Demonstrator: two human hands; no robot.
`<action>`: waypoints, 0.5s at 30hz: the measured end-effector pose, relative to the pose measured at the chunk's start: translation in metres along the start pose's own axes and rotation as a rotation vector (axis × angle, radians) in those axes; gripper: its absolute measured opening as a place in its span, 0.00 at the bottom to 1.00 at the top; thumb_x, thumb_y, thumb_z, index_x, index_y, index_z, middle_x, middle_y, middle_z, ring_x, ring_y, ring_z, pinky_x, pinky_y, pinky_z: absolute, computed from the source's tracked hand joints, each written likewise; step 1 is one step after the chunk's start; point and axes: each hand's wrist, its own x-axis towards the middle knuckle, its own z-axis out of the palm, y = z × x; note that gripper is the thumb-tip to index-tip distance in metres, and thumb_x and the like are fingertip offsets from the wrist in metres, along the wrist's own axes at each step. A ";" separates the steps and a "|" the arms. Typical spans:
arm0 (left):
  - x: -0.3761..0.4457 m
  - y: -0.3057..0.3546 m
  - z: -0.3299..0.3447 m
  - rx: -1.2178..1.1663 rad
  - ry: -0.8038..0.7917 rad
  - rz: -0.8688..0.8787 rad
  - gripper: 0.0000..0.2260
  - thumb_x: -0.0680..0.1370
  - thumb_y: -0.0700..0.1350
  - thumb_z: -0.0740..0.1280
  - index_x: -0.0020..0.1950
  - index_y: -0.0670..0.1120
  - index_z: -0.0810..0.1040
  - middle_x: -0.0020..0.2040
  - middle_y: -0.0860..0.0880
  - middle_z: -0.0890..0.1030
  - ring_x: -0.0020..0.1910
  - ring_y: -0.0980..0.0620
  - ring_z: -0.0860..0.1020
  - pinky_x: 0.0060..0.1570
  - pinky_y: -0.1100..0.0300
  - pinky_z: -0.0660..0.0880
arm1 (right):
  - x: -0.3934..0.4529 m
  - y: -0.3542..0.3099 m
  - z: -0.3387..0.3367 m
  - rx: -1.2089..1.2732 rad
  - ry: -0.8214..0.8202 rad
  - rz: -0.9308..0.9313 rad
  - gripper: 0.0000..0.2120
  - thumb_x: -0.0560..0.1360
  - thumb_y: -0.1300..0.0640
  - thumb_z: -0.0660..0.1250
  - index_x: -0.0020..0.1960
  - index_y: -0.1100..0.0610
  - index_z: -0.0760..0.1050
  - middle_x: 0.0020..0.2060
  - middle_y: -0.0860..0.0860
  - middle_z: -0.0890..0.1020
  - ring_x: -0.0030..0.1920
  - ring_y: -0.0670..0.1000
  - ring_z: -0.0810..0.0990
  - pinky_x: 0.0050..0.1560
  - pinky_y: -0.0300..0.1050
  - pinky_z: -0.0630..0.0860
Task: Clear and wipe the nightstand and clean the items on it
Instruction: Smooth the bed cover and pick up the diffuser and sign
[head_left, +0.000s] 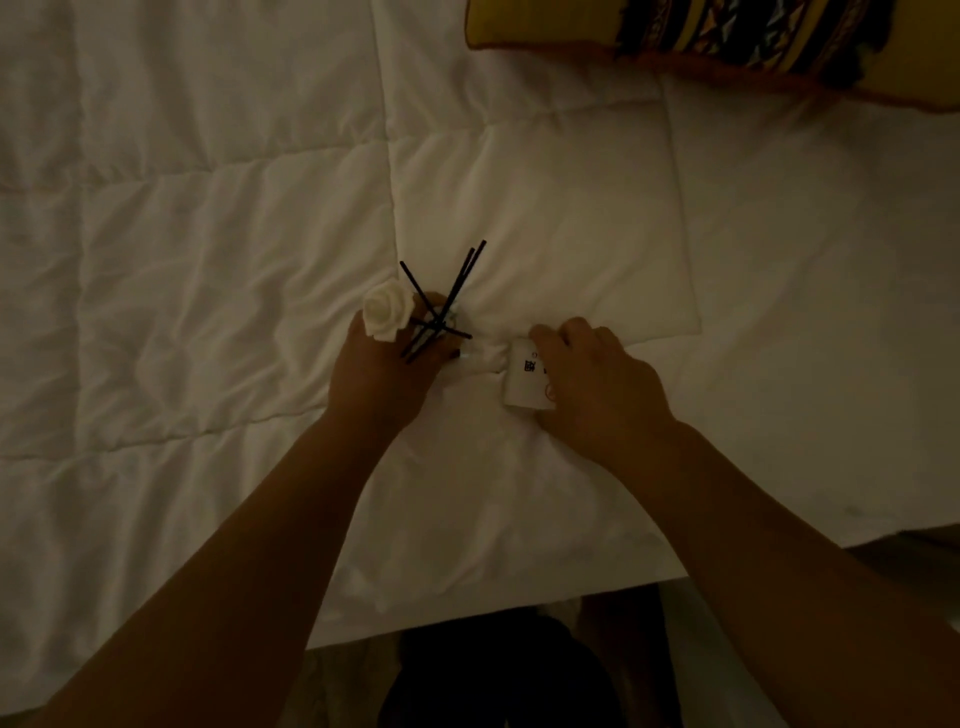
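Head view: left hand (384, 364) grips clear glass reed diffuser with black sticks and white foam rose (435, 317), right hand (597, 374) holds small white printed container (527, 382), both over white quilted bedspread (208, 234); clearing underway, nightstand unseen, wiping seemingly left

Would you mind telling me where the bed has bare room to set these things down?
The white duvet lies bare left of the left hand and beyond the reed diffuser. It is crowded between the hands and near the striped pillow.
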 end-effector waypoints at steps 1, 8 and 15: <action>-0.003 0.000 0.000 0.002 -0.017 -0.025 0.15 0.73 0.52 0.70 0.60 0.57 0.77 0.57 0.51 0.78 0.56 0.49 0.78 0.54 0.46 0.77 | -0.002 -0.001 0.000 0.015 0.007 0.006 0.38 0.69 0.43 0.72 0.72 0.50 0.58 0.60 0.52 0.69 0.56 0.54 0.71 0.40 0.47 0.71; -0.032 0.016 0.002 0.070 -0.055 0.054 0.13 0.72 0.55 0.66 0.57 0.58 0.76 0.53 0.52 0.78 0.52 0.49 0.79 0.50 0.45 0.78 | -0.022 0.002 -0.004 0.109 0.100 0.076 0.10 0.77 0.55 0.60 0.58 0.52 0.71 0.45 0.51 0.79 0.42 0.55 0.79 0.35 0.44 0.62; -0.043 0.044 0.015 0.043 -0.099 0.107 0.09 0.75 0.48 0.71 0.51 0.58 0.75 0.49 0.56 0.81 0.45 0.59 0.82 0.45 0.49 0.81 | -0.048 0.027 -0.009 0.139 0.205 0.157 0.08 0.78 0.55 0.60 0.54 0.50 0.76 0.48 0.49 0.81 0.44 0.55 0.80 0.38 0.44 0.68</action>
